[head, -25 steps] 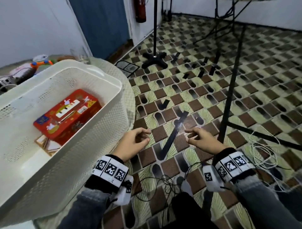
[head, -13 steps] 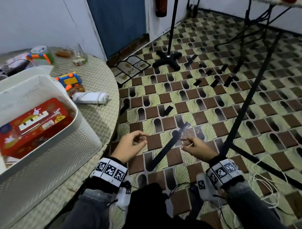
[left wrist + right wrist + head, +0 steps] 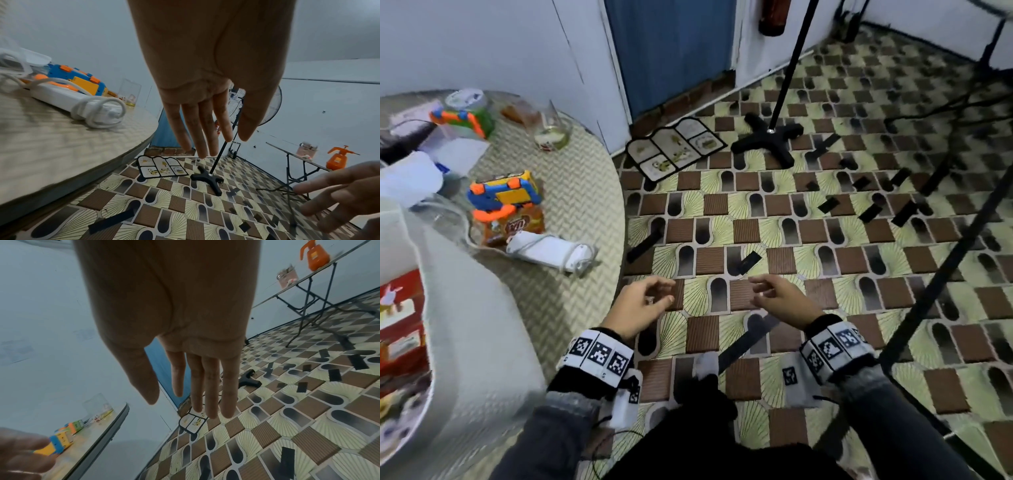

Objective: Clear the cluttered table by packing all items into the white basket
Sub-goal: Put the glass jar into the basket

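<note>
Both our hands are empty and held out over the tiled floor (image 3: 784, 219), just off the round surface's (image 3: 585, 205) edge. Our left hand (image 3: 642, 305) has fingers relaxed, loosely bent in the head view and straight in the left wrist view, holding nothing. Our right hand (image 3: 779, 299) is the same, fingers loose and apart, nothing in it; the two hands are near each other but not touching.

The white basket (image 3: 476, 342) sits on the surface at the near-left, its rim blurred. Inside it we see a red box (image 3: 400, 325) with cartoon print.

Beyond the basket on the surface lie a white power strip (image 3: 551, 251) with its cord wrapped round it, then a brown snack packet (image 3: 517, 226) just behind it, with a blue-yellow-orange toy (image 3: 503, 195) lying on the packet. Further from the basket stands a clear glass (image 3: 553, 132) with a little yellowish liquid, and a green and orange toy (image 3: 465, 118) next to white papers (image 3: 455, 150).

Away from the basket on the floor are a black stand base (image 3: 767, 135), a picture card mat (image 3: 676, 147) and scattered black strips (image 3: 748, 262).
</note>
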A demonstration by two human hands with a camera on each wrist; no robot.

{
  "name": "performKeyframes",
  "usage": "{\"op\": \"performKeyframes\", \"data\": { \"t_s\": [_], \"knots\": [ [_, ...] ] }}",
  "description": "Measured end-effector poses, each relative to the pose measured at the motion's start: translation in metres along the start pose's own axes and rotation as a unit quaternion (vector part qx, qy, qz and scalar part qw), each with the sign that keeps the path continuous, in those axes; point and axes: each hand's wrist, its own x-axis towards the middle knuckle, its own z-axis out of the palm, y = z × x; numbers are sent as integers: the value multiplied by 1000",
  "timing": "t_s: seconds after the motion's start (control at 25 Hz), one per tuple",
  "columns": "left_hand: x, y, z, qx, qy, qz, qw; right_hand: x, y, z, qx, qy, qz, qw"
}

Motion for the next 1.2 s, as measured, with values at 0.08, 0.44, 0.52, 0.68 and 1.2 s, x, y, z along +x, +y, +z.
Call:
{"op": "performKeyframes", "data": {
  "t_s": [0.08, 0.44, 0.52, 0.68, 1.2],
  "knots": [
    [36, 13, -5, -16, 5, -12, 1000, 38, -12, -19, -5, -16, 2, 1000],
    [178, 43, -26, -9, 50, -44, 998, 181, -39, -79, -79, -68, -25, 994],
    [210, 45, -35, -18, 68, -48, 996, 221, -54, -92, -94, -84, -27, 992],
    [271, 53, -56, -35, 125, -69, 989, 305, -89, -117, -148, -126, -64, 979],
    [322, 43, -146, -54, 473, -204, 856, 487, -298, -87, -195, -318, -238, 897]
  ]
}}
